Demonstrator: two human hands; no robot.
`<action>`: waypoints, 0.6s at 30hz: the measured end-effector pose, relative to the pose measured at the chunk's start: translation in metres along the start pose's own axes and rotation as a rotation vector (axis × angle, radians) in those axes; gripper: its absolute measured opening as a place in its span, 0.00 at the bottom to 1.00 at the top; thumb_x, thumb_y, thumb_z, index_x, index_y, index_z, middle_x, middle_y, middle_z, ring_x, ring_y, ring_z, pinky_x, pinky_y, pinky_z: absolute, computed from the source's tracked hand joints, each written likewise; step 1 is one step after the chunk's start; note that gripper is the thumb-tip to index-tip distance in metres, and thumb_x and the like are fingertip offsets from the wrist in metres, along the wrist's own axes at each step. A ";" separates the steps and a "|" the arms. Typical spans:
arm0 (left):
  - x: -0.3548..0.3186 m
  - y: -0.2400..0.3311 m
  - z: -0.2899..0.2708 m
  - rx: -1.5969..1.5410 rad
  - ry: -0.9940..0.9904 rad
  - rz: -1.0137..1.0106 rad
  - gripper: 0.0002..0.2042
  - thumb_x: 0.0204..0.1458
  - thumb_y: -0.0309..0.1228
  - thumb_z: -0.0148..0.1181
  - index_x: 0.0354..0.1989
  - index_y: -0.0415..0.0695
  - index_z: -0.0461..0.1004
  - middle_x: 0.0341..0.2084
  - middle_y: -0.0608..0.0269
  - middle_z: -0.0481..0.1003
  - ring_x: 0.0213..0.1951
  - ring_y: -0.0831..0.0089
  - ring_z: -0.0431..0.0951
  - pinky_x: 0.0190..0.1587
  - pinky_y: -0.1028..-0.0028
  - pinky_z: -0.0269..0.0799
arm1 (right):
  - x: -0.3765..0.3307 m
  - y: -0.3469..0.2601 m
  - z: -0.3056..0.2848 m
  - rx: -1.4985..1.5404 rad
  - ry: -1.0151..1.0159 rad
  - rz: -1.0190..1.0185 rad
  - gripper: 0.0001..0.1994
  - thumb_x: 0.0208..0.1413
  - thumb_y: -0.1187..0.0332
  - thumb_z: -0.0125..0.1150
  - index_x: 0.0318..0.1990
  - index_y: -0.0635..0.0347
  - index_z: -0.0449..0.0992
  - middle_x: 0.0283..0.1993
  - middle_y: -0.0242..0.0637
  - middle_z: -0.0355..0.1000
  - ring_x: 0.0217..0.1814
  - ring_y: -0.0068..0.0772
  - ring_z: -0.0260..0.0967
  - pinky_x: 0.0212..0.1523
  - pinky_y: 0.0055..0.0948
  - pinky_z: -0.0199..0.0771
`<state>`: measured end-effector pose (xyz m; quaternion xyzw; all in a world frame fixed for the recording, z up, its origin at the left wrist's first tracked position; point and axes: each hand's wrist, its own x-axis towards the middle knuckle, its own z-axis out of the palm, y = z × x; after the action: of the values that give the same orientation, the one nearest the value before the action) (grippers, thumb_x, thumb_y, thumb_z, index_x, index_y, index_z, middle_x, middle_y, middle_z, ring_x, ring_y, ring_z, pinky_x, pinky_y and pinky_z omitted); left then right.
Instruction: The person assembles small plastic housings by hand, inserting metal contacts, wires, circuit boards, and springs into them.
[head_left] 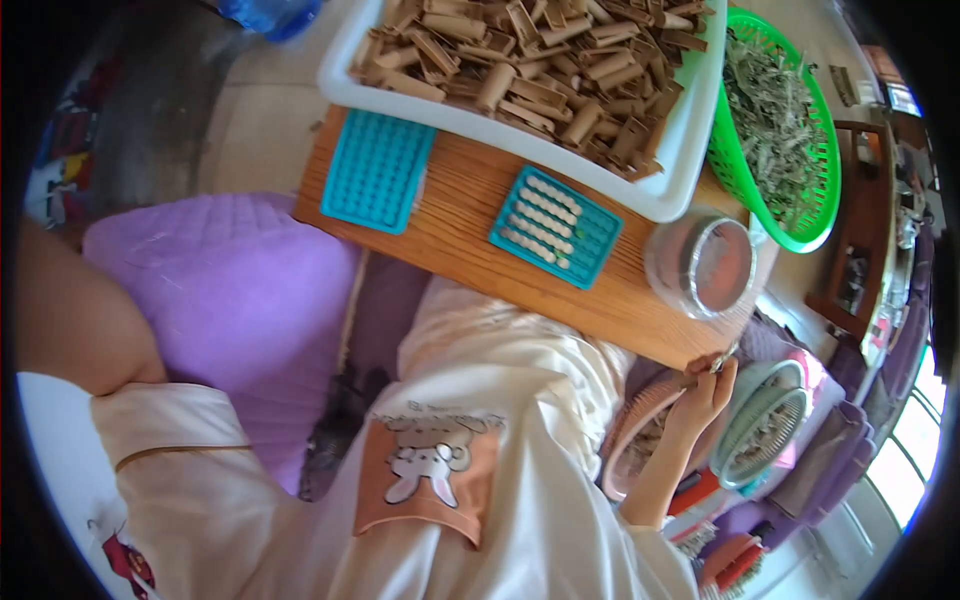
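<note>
My right hand (706, 392) is by the right corner of the wooden table, above a pink basket (612, 462) of dried plant bits. Its fingers are pinched together around something small and partly shiny that I cannot make out. My left arm (75, 315) bends out past the left edge, so its hand is out of sight. On the table, a teal tray (606, 243) with small round hollows carries several rows of pale round pieces (540, 222). A second teal tray (375, 172) lies to its left. A clear round jar (665, 258) with reddish-brown contents stands near my right hand.
A large white tub (540, 150) of curved brown pieces (495, 85) covers the far side of the wooden table (455, 225). Right of it leans a green basket (832, 170) of dried herbs. A pale green basket (730, 425) sits beside the pink one. A purple cushion (220, 270) lies left.
</note>
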<state>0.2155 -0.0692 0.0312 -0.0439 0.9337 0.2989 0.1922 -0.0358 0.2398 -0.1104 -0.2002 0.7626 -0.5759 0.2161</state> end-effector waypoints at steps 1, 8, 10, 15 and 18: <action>0.003 0.005 0.005 -0.038 0.021 0.009 0.24 0.43 0.41 0.53 0.43 0.35 0.63 0.35 0.52 0.68 0.35 0.62 0.70 0.36 0.69 0.65 | -0.003 0.013 -0.041 -0.003 0.077 0.181 0.07 0.40 0.80 0.37 0.26 0.61 0.62 0.19 0.29 0.58 0.18 0.18 0.53 0.19 0.13 0.54; 0.011 -0.013 0.027 -0.180 0.198 0.062 0.23 0.43 0.41 0.53 0.43 0.35 0.63 0.35 0.53 0.68 0.35 0.63 0.69 0.36 0.70 0.65 | -0.075 0.108 -0.228 -1.455 -0.500 0.137 0.09 0.44 0.74 0.42 0.22 0.64 0.70 0.23 0.47 0.67 0.27 0.44 0.66 0.28 0.38 0.65; 0.014 -0.017 0.032 -0.221 0.255 0.071 0.23 0.43 0.40 0.53 0.43 0.35 0.63 0.35 0.54 0.68 0.35 0.64 0.69 0.35 0.71 0.64 | -0.057 0.093 -0.217 -1.641 -0.737 0.221 0.08 0.45 0.72 0.43 0.24 0.64 0.71 0.27 0.49 0.68 0.31 0.46 0.67 0.31 0.40 0.66; 0.015 -0.025 0.047 -0.334 0.356 0.082 0.22 0.43 0.40 0.53 0.43 0.35 0.63 0.35 0.54 0.68 0.34 0.65 0.69 0.35 0.72 0.64 | 0.014 -0.039 -0.046 -1.306 -0.292 0.009 0.07 0.46 0.71 0.48 0.32 0.63 0.69 0.29 0.47 0.69 0.32 0.47 0.67 0.31 0.37 0.66; 0.011 -0.030 0.052 -0.386 0.397 0.081 0.22 0.43 0.40 0.52 0.43 0.36 0.63 0.35 0.55 0.68 0.34 0.66 0.68 0.34 0.72 0.64 | 0.056 -0.078 0.027 -1.011 -0.234 -0.407 0.07 0.46 0.73 0.50 0.33 0.63 0.70 0.28 0.44 0.70 0.30 0.39 0.69 0.30 0.30 0.66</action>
<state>0.2286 -0.0632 -0.0283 -0.1001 0.8800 0.4640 -0.0185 -0.0628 0.1674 -0.0468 -0.4847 0.8609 -0.1423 0.0610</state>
